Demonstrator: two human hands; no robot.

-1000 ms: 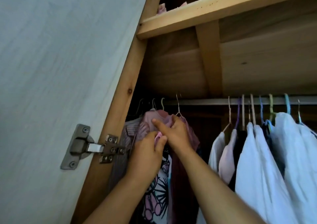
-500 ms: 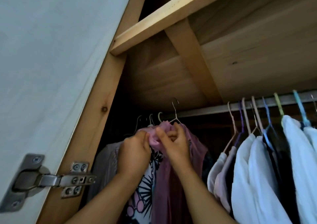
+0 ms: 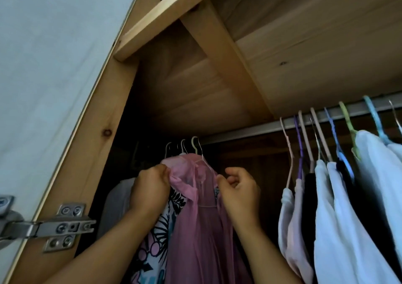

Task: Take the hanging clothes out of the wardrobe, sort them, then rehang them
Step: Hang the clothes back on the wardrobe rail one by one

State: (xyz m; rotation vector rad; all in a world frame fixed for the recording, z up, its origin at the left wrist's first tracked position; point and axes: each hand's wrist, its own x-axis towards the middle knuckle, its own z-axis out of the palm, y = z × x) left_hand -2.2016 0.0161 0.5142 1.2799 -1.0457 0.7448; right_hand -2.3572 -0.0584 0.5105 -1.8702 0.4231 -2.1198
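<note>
Between both hands: pink garment [image 3: 195, 207] on wire hanger [image 3: 203, 159] | left hand [image 3: 150, 188] gripping shoulder, right hand [image 3: 240, 189] pinching fabric | risk: sheer cloth slipping off (uneven tug).

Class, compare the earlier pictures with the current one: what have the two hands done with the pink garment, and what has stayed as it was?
The hands have parted: the left hand now grips the pink garment at its left shoulder, the right hand pinches its right edge, spreading it. It stays hooked on the rail; the white clothes at right hang unchanged.
</note>
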